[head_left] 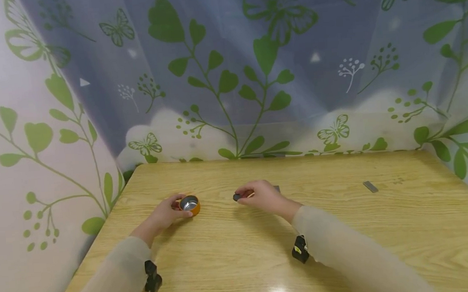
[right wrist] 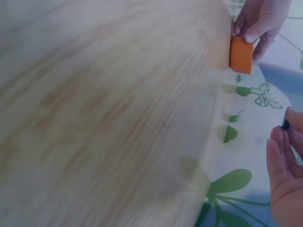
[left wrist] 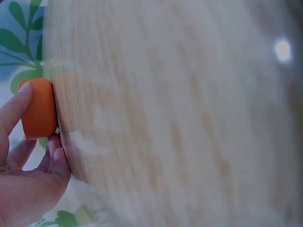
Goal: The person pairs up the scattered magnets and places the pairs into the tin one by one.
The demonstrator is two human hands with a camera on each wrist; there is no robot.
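Observation:
A small round orange tin (head_left: 190, 205) with a shiny silver inside stands open-side up on the wooden table (head_left: 266, 252). My left hand (head_left: 166, 213) grips it from the left, thumb and fingers round its orange wall (left wrist: 39, 109); the tin (right wrist: 241, 54) also shows in the right wrist view. My right hand (head_left: 262, 194) rests on the table to the right of the tin and pinches a small dark object (head_left: 236, 197) at its fingertips; a dark edge (right wrist: 286, 124) of it shows beside the fingers. What the dark object is cannot be told.
A small flat grey strip (head_left: 370, 186) lies on the table at the far right. Another grey piece (head_left: 277, 188) peeks out behind my right hand. A curtain printed with green leaves and butterflies (head_left: 229, 74) closes off the back and both sides.

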